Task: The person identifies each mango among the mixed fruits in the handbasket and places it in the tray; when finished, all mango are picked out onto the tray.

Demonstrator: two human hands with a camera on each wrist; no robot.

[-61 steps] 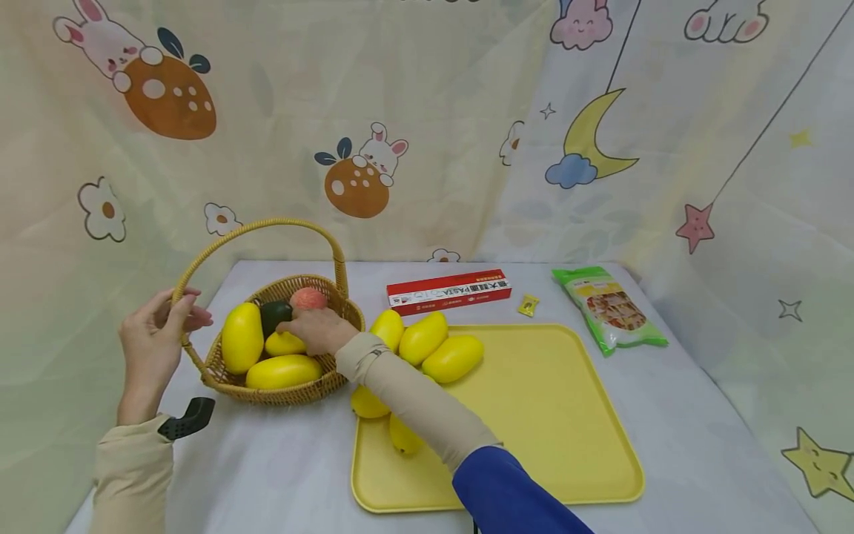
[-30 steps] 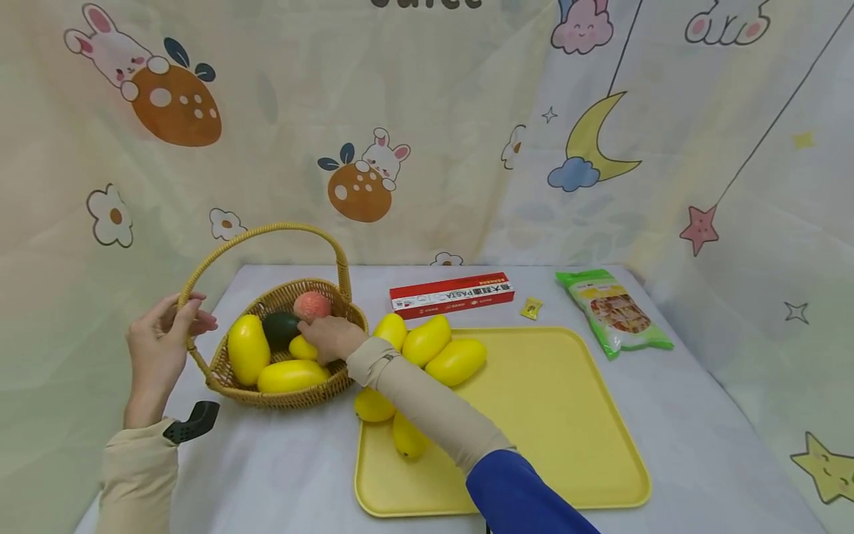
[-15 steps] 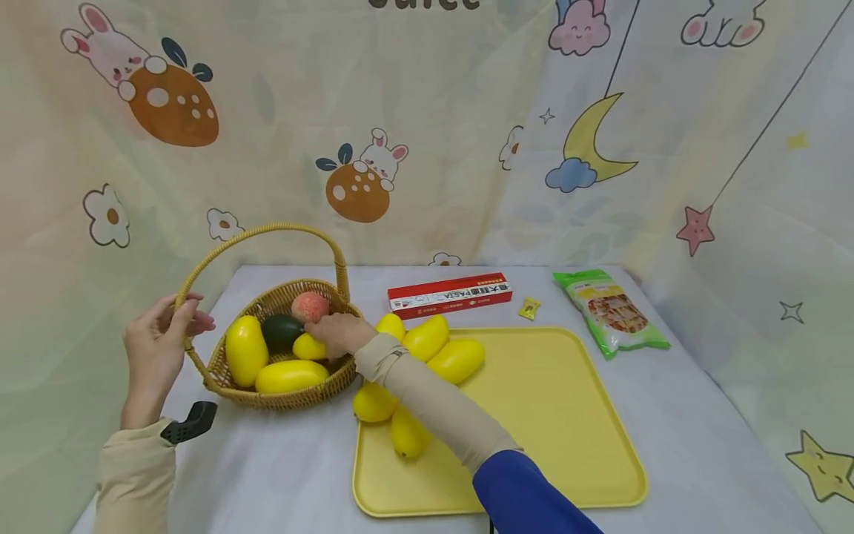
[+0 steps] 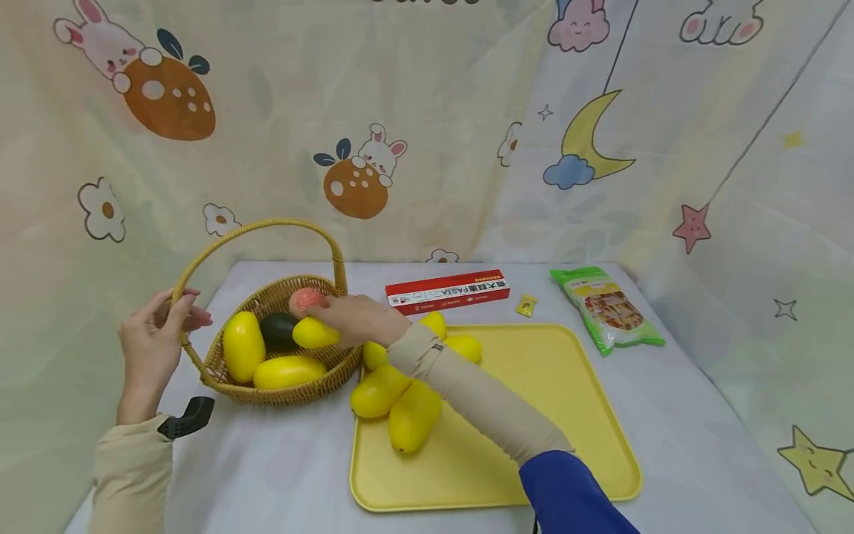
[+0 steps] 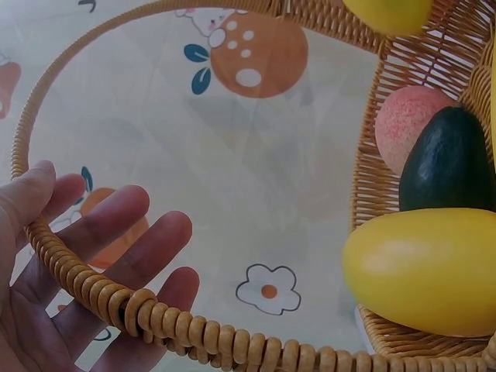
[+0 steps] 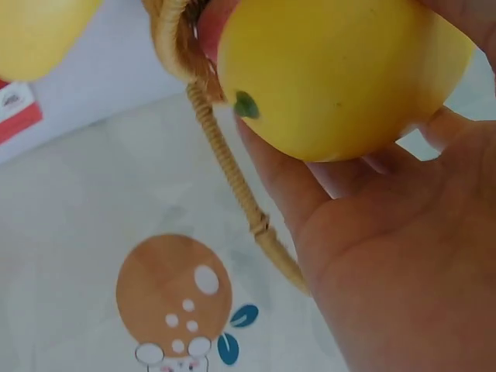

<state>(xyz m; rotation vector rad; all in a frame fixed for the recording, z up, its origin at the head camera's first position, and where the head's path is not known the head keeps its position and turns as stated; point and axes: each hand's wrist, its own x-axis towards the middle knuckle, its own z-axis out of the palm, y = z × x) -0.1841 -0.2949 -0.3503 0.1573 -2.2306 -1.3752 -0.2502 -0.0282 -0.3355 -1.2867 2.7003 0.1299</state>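
Gripping a yellow mango point(image 4: 315, 333) with thumb and fingers, the right hand point(image 4: 363, 319) holds it over the basket point(image 4: 287, 398), near its tray-side rim. The step looks like moving fruit between basket and tray point(image 4: 520, 445); the next move probably calls for clearing that rim. The left hand point(image 4: 156, 337) loosely holds the handle point(image 4: 280, 222). Inside lie two mangoes point(image 4: 290, 371), a dark green avocado point(image 4: 276, 331) and a peach point(image 4: 305, 300); five visible mangoes point(image 4: 414, 417) cluster at the tray's left end.

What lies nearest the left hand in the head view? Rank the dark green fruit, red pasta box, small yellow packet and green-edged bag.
From the left hand:
1. Dark green fruit, inside the basket.
2. Red pasta box, behind the tray.
3. Small yellow packet, right of the box.
4. Green-edged bag, farthest right.
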